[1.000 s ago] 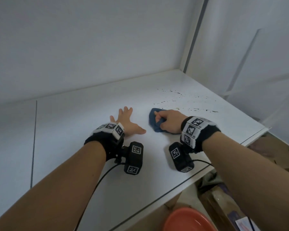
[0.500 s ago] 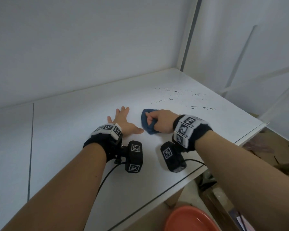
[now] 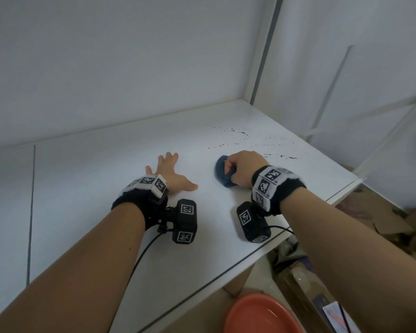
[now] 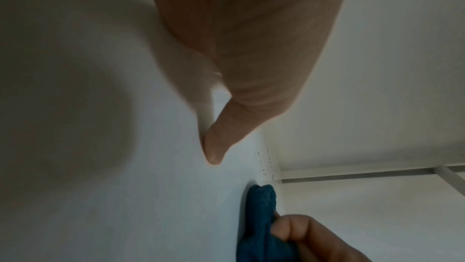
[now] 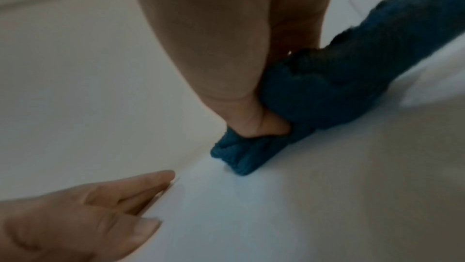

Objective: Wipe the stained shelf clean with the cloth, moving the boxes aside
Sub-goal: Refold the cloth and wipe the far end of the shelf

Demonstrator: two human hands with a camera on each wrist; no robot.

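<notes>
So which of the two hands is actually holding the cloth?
The right hand: its fingers curl round the bunched blue cloth on the shelf. The left hand lies flat, fingers spread, holding nothing.

Below my view | orange dish (image 3: 262, 316) at 6 o'clock | cardboard pieces (image 3: 384, 219) at 4 o'clock | brown carton (image 3: 305, 292) at 5 o'clock

Home storage corner: white shelf (image 3: 106, 188), cardboard (image 3: 382, 219), orange basin (image 3: 262, 316) on floor

A dark blue cloth (image 3: 222, 173) on a white shelf (image 3: 106, 188) speckled with dark stains (image 3: 250, 138); black-and-white patterned wristbands (image 3: 270, 182); an orange-red dish (image 3: 262, 313) below the shelf.
</notes>
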